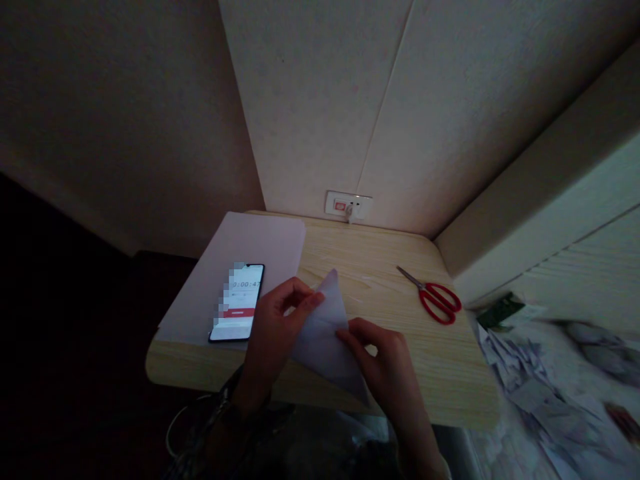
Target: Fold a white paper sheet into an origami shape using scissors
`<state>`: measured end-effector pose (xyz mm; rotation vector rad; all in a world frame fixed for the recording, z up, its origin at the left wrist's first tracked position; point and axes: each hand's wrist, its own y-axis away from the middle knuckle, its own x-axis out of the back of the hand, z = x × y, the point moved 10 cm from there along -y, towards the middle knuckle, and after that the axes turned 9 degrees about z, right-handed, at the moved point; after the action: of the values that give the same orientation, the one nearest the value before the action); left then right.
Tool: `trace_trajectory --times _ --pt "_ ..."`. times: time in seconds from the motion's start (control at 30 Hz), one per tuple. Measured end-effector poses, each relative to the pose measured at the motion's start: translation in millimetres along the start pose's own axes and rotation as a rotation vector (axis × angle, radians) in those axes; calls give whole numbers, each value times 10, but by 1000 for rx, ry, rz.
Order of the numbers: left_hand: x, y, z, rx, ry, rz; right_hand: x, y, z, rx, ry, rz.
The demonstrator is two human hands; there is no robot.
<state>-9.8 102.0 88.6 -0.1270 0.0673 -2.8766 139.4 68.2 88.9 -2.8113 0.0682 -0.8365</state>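
Observation:
Over the front part of the wooden table, a white sheet of paper (323,337) folded into a triangle is held between both hands. My left hand (280,320) pinches its upper left edge with thumb and forefinger. At the paper's right edge, my right hand (380,350) grips it between thumb and fingertip. One corner of the paper points up and away from me, and another reaches down toward the table's front edge. Left of my left hand, a phone (243,303) with a running-time display lies on a stack of white paper (267,237).
Red-handled scissors (437,300) lie at the right of the wooden table (370,257), blades toward the back left. A wall socket (349,205) with a plug sits behind the table. Paper scraps (535,387) are heaped on the surface at the right. A white cable (175,427) hangs at lower left.

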Motion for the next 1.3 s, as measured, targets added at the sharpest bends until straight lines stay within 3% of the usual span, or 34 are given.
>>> trace_trajectory --times 0.23,0.63,1.3 --pt "1 -1 55 -30 45 28 -42 13 99 -34 53 -20" --pt "81 4 192 -93 31 151 -76 13 53 -17 9 -32" --pt "113 92 425 -193 48 202 -110 12 55 -24 18 -32"
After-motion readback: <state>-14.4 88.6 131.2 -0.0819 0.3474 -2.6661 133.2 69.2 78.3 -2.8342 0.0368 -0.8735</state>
